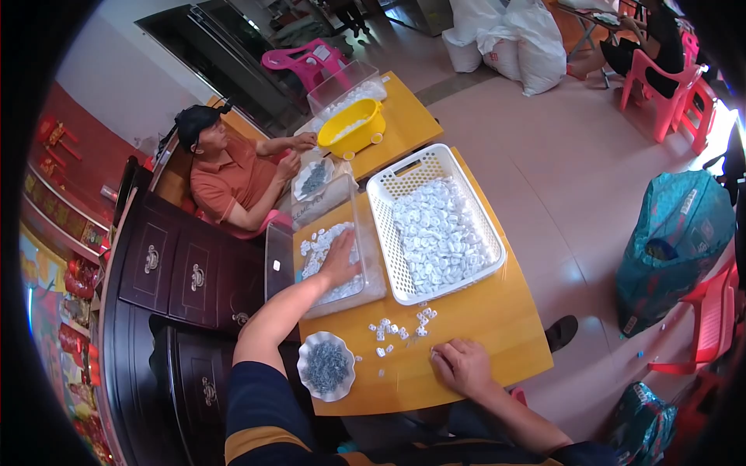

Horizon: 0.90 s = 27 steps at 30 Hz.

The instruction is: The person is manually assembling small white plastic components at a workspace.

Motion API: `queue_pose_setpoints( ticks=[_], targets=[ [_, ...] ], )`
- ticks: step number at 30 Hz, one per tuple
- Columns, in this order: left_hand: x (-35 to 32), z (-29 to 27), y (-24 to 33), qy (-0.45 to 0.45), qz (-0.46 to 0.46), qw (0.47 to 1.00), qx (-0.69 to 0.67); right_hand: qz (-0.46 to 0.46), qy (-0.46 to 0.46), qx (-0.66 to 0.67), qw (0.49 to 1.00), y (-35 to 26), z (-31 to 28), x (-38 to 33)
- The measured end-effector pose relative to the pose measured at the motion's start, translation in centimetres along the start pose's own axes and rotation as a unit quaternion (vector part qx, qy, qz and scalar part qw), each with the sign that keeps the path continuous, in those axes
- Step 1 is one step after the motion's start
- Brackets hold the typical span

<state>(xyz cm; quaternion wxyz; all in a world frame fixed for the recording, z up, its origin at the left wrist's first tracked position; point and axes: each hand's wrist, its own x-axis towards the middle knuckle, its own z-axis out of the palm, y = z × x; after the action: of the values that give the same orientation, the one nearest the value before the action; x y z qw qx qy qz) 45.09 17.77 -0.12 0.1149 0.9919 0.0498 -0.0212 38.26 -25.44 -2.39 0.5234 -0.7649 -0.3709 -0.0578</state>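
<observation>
My left hand [339, 260] reaches into a clear plastic bin [374, 272] and lies over the small white plastic pieces [318, 245] in it, fingers stretched out. My right hand [464, 369] rests near the table's front right, its fingers curled together; whatever they hold, if anything, is hidden. Just beyond it, several loose white pieces [386, 330] lie scattered on the wooden table [497, 342]. A white perforated basket [400, 283] full of white pieces [441, 233] stands to the right of the bin. Near my left forearm sits a scalloped white bowl [351, 380] of thin grey metal pieces [326, 365].
Across the table, a person in an orange shirt [241, 182] works beside a yellow tub [365, 128] and another bowl of grey pieces [315, 179]. Dark drawers [175, 268] flank the left. On the right stand a teal bag [672, 233] and a red chair [715, 318]; white sacks [528, 50] lie behind.
</observation>
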Motion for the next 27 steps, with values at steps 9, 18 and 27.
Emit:
queue_pose_setpoints(
  ticks=[9, 18, 27],
  targets=[
    [2.5, 0.4, -0.6, 0.110, 0.034, 0.989, 0.091, 0.014, -0.022, -0.013, 1.000, -0.5, -0.2, 0.2],
    [2.1, -3.6, 0.5, 0.117, -0.028, 0.984, 0.130, 0.019, -0.005, 0.004, 1.000, 0.0, 0.5, -0.4],
    [-2.2, -9.4, 1.5, 0.266, -0.073, 0.958, -0.074, 0.005, -0.002, 0.006, 1.000, -0.4, 0.1, -0.4]
  ],
)
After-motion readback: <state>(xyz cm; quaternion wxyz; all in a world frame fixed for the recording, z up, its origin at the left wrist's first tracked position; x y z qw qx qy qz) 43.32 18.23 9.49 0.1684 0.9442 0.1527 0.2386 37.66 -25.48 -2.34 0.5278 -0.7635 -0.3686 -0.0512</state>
